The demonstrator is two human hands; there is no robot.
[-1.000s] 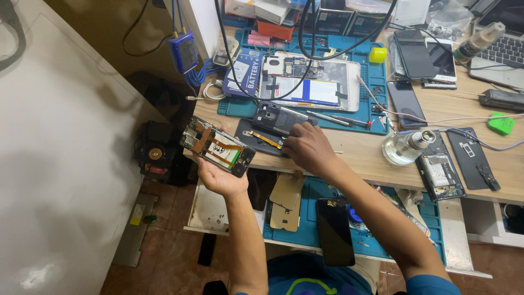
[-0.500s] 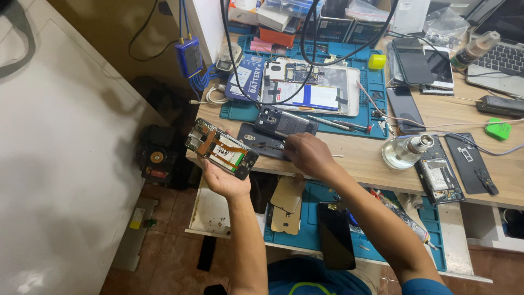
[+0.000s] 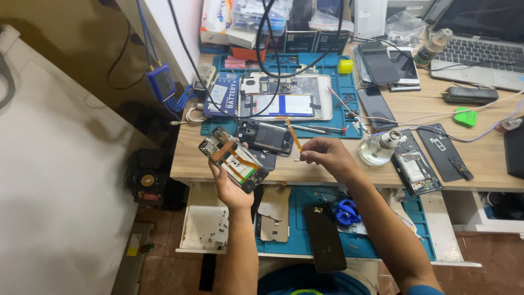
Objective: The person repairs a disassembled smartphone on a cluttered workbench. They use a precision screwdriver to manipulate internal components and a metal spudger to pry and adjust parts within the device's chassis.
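The opened grey phone frame with bare circuit board and orange ribbon strips (image 3: 233,159) lies tilted in the left hand (image 3: 232,186), whose fingers clasp it from below, out past the front edge of the pale wooden workbench (image 3: 188,164). Left of the bench are a dim brown floor and a broad grey-white surface (image 3: 49,180); a blue box with blue cables (image 3: 162,83) hangs by a white wall. On the bench lie one teal rubber work mat (image 3: 333,128) carrying a second dark stripped phone body (image 3: 266,135) and one white opened tablet (image 3: 286,97). The right hand (image 3: 325,155) pinches the end of a thin orange ribbon cable (image 3: 293,136) beside that body. Below, a pulled-out tray holds a second teal mat (image 3: 382,248) with one black phone (image 3: 325,237). Farther right stand one clear glass bottle (image 3: 377,148) and one grey laptop (image 3: 480,54).
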